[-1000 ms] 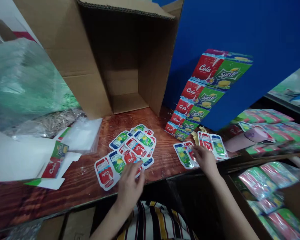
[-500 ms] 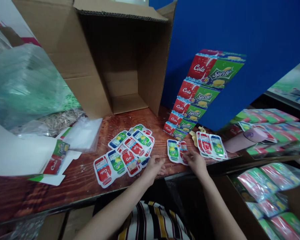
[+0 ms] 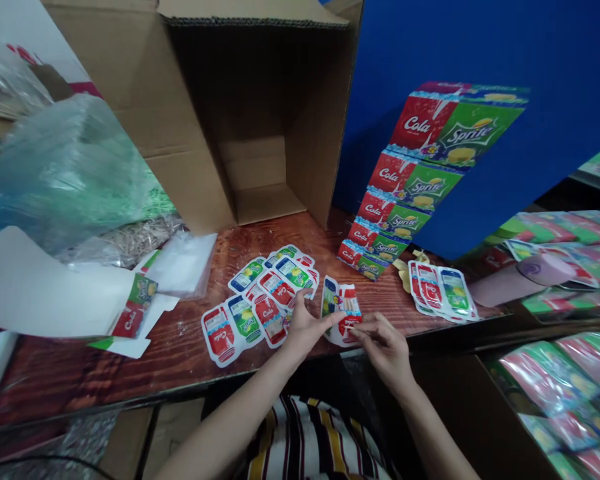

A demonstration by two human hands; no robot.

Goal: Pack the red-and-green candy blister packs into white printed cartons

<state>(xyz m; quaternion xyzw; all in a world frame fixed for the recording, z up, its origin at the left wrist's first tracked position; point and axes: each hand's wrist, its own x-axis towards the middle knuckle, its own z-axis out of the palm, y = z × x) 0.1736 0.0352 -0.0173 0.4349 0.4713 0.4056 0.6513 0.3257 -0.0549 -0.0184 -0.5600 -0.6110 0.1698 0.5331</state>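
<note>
Both of my hands hold one small printed card sheet (image 3: 339, 305), red and green with drink-can pictures, just above the wooden table's (image 3: 130, 367) front edge. My left hand (image 3: 305, 327) pinches its left side. My right hand (image 3: 383, 343) pinches its lower right corner. A loose spread of several similar sheets (image 3: 260, 300) lies to the left of my left hand. Another small pile of sheets (image 3: 443, 291) lies to the right.
An open cardboard box (image 3: 240, 120) lies on its side at the back. Cola and Sprite cartons (image 3: 420, 180) lean stacked against a blue panel (image 3: 480, 53). A plastic bag (image 3: 65, 173) and white sheets (image 3: 40, 287) sit at left. Wrapped packs (image 3: 555, 373) fill bins at right.
My right hand slid a sheet leftward from the right pile. My left hand left the spread of sheets and moved right to meet it. Both hands now grip the sheet.
</note>
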